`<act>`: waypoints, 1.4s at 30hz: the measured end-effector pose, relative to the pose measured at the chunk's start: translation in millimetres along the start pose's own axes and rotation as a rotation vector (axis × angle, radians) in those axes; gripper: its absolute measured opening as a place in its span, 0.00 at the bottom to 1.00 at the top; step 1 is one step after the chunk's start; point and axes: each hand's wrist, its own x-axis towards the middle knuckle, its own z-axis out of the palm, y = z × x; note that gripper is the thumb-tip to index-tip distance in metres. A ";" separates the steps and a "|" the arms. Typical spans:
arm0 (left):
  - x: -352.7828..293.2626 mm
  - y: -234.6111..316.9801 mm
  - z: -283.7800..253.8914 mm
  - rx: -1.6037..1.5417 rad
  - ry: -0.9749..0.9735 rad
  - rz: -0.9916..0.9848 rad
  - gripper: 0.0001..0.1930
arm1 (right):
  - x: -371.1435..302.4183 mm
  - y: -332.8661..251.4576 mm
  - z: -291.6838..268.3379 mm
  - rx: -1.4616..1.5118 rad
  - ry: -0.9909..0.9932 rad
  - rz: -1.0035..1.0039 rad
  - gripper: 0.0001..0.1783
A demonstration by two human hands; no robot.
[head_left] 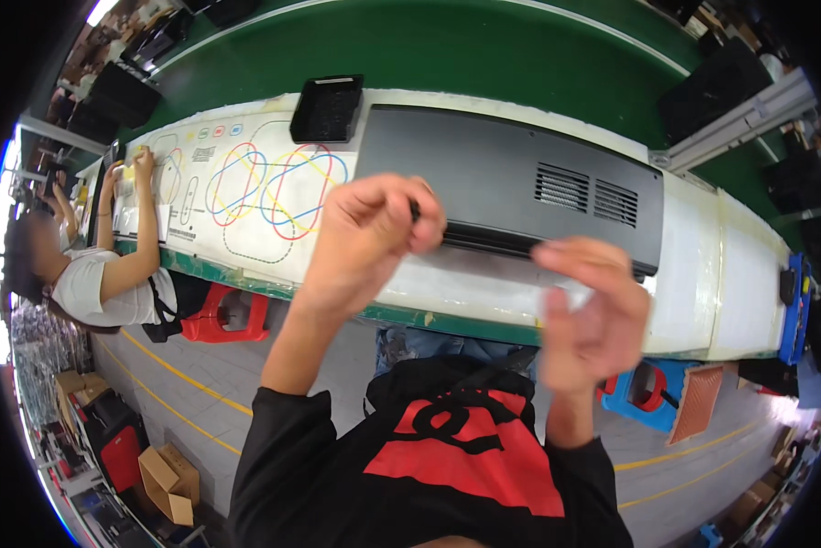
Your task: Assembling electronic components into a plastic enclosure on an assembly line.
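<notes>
Dark grey panel (474, 169), multicolour-looped white sheet (248, 239)

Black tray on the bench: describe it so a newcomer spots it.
Start at the long white-topped bench. On it lies a big dark grey panel with slotted vents; the tray sits just left of its far left corner, near the bench's far edge. Unlike the broad panel, it is small, black and open-topped.
</notes>
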 end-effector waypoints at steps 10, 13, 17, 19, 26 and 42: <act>-7.8 -30.6 36.0 0.010 0.070 -0.118 0.13 | 15.0 10.5 0.8 -0.113 -0.114 -0.143 0.23; -3.5 -43.2 37.8 0.051 0.058 -0.139 0.11 | 10.6 13.0 -7.8 -0.127 -0.121 -0.104 0.22; 0.6 -50.9 47.1 0.134 0.055 -0.191 0.07 | 6.7 16.7 -22.5 -0.142 -0.145 -0.057 0.21; 3.9 -56.2 44.9 0.127 0.011 -0.207 0.06 | 5.9 19.0 -29.2 -0.015 -0.160 0.071 0.20; 4.0 -73.9 57.7 0.129 -0.015 -0.298 0.05 | 32.0 53.5 -89.9 -0.512 -0.114 0.113 0.13; -35.1 -102.2 43.8 0.040 0.057 -0.482 0.05 | 88.2 102.3 -127.1 -0.893 -0.812 0.094 0.12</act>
